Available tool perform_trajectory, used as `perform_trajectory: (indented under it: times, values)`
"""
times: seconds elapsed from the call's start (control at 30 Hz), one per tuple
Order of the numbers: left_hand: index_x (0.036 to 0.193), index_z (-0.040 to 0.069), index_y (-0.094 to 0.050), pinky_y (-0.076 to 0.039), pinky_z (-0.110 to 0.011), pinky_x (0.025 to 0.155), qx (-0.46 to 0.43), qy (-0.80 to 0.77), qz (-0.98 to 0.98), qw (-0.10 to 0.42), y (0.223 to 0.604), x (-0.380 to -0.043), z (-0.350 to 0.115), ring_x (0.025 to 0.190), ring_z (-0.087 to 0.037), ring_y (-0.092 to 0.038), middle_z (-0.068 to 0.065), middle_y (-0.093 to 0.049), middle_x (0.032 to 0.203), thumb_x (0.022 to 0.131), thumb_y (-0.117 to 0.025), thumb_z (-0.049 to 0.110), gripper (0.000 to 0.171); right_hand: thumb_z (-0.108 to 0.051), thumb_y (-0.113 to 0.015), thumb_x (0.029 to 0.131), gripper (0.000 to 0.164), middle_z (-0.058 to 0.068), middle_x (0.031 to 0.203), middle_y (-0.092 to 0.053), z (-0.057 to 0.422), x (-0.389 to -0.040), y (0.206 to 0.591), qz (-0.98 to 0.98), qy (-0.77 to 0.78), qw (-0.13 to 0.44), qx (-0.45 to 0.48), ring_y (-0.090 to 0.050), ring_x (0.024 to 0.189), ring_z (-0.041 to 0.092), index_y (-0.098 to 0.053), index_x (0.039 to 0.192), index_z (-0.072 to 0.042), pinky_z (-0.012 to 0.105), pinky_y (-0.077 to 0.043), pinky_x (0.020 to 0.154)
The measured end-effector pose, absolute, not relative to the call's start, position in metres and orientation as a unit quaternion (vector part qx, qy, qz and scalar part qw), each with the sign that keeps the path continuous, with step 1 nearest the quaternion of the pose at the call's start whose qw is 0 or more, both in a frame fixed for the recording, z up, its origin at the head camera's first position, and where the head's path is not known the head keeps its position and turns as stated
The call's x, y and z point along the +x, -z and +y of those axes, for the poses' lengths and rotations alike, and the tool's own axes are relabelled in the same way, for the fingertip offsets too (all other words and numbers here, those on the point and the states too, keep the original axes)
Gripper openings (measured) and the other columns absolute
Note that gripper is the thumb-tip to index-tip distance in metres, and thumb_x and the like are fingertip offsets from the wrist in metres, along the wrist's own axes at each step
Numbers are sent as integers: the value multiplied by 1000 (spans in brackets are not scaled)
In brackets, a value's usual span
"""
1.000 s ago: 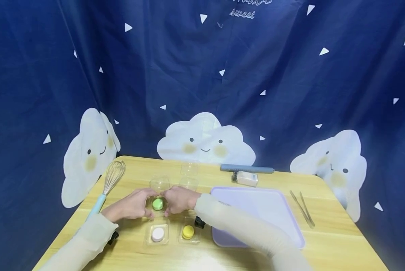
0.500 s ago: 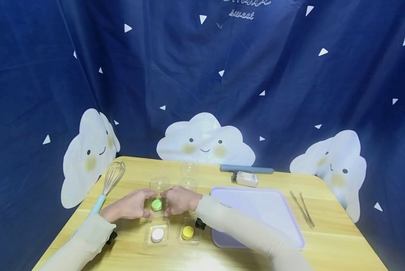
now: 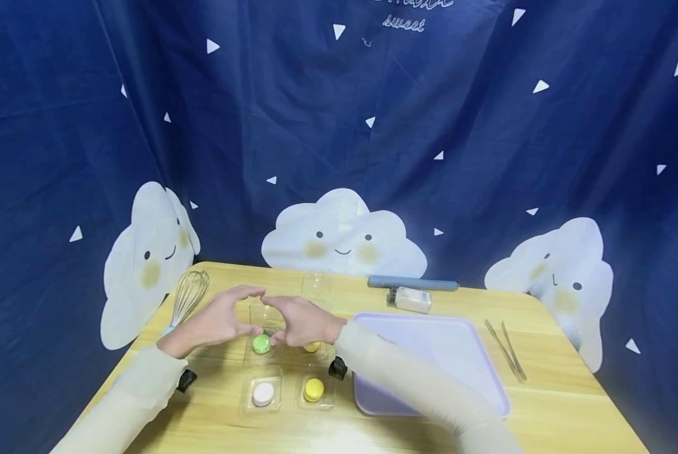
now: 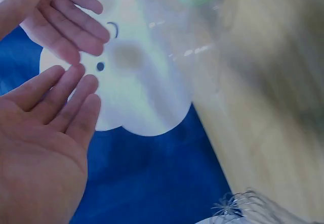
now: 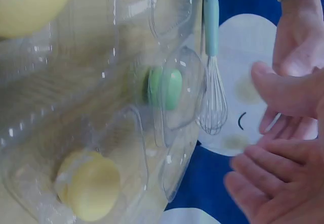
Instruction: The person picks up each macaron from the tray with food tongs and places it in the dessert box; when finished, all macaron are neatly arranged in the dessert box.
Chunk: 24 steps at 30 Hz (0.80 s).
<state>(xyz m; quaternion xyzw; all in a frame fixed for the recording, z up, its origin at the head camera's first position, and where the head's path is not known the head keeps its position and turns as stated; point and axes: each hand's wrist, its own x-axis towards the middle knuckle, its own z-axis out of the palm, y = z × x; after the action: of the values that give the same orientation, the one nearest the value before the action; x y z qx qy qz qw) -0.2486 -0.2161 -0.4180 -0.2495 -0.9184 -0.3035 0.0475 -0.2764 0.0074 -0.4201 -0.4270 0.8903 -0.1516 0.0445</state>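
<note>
Two bare hands, left hand (image 3: 213, 323) and right hand (image 3: 309, 323), hold nothing; fingers extended, thumbs spread wide from them. Fingertips lie close together; contact cannot be told. Near them, a round green macaron (image 3: 261, 343) sits in a clear plastic container (image 5: 191, 91). Only the right wrist view shows whole a round yellow macaron (image 5: 93, 187), partly covered by the right hand in the head view, and the pale-blue handle of a wire whisk (image 5: 211, 51), largely sleeve-covered there.

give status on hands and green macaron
Left hand and right hand open, empty. Green macaron ungripped, in clear packaging. Whether plastic covers it, can't tell.
</note>
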Motion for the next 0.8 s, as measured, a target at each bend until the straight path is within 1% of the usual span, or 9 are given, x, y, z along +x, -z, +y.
perform_trajectory:
  times: [0.03,0.1,0.23,0.3,0.4,0.5,0.57,0.67,0.8]
  values:
    - [142,2,-55,-46,-64,109,-250,310,-916,52,415,-251,-216,130,-47,-56,-22,-58,144,75,-89,29,79,-32,-82,84,91,8,159,-46,9,-277,418,891,167,39,-421,-49,144,22,-34,158,-10,33,-39,122]
    - [144,3,-54,-46,-65,109,-247,321,-912,63,409,-256,-215,130,-48,-55,-21,-57,146,75,-90,30,82,-31,-82,85,91,8,160,-44,11,-280,414,888,210,26,-408,-49,144,23,-32,158,-11,33,-40,121]
    - [147,5,-50,-43,-64,111,-251,360,-896,74,398,-269,-213,134,-47,-52,-20,-54,150,75,-90,28,86,-25,-83,85,89,5,161,-42,17,-289,409,866,326,6,-380,-49,143,22,-33,158,-13,29,-44,118]
    - [149,6,-47,-40,-63,115,-254,390,-882,69,393,-278,-210,138,-46,-49,-19,-52,152,76,-90,26,87,-19,-83,84,89,5,162,-41,21,-297,406,843,390,-4,-370,-47,145,22,-33,158,-13,28,-44,118]
    - [152,6,-43,-34,-61,120,-259,432,-862,52,386,-292,-203,144,-43,-43,-18,-49,155,79,-88,24,87,-10,-81,84,88,6,163,-40,29,-311,402,808,473,-14,-353,-43,148,21,-33,157,-10,29,-41,120]
    - [153,7,-41,-31,-58,123,-263,456,-849,38,380,-308,-195,148,-40,-40,-17,-46,157,80,-87,22,88,-2,-79,84,86,6,163,-40,38,-328,399,779,536,-17,-324,-40,150,21,-34,157,-9,31,-38,122]
    - [153,5,-40,-31,-55,125,-264,467,-843,34,377,-319,-189,148,-38,-40,-17,-46,157,80,-87,19,88,-1,-78,85,84,6,162,-41,45,-339,398,766,565,-22,-304,-40,151,21,-35,156,-9,34,-37,124]
    - [152,2,-40,-29,-51,127,-269,485,-832,28,374,-334,-180,148,-37,-40,-20,-46,156,80,-86,13,86,0,-77,85,81,13,161,-42,55,-355,400,753,595,-32,-280,-40,151,26,-36,155,-5,41,-36,125]
    - [153,3,-40,-28,-50,127,-254,492,-832,12,377,-353,-167,148,-37,-40,-21,-46,156,82,-83,13,83,2,-75,86,80,22,160,-41,68,-374,407,752,608,-40,-253,-39,150,31,-35,155,1,45,-35,125]
